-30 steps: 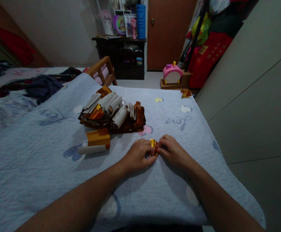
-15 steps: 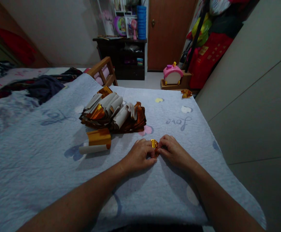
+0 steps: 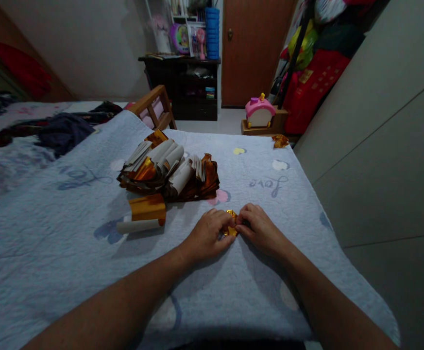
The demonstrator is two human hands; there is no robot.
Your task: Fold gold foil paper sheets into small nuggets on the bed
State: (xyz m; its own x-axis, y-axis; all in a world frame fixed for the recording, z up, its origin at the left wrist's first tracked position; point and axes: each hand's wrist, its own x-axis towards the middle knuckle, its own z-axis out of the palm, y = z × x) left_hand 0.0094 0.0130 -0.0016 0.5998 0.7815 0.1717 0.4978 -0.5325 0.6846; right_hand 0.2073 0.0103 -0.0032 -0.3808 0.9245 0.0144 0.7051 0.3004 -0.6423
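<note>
A small piece of shiny gold foil paper [image 3: 231, 230] is pinched between my two hands, low over the pale blue quilt [image 3: 212, 301]. My left hand [image 3: 209, 234] has its fingers and thumb closed on the foil's left part. From the other side, the fingertips of my right hand [image 3: 258, 227] pinch its right edge. Part of the foil is hidden under the fingers. Beyond my left hand lies a thick pile of gold foil paper sheets [image 3: 178, 172] with curled white backs. One loose, curled sheet [image 3: 148, 208] rests in front of the pile.
A crumpled gold foil piece [image 3: 280, 141] lies at the quilt's far right corner. Dark clothes [image 3: 64, 131] are heaped at the left. A pale cabinet [image 3: 386, 160] stands along the right side. Behind the far edge are a wooden rail [image 3: 149, 103] and a pink toy [image 3: 260, 111].
Both hands stay close together while the fingers work on the foil. More of its gold face shows near my left thumb. The view has shifted slightly.
</note>
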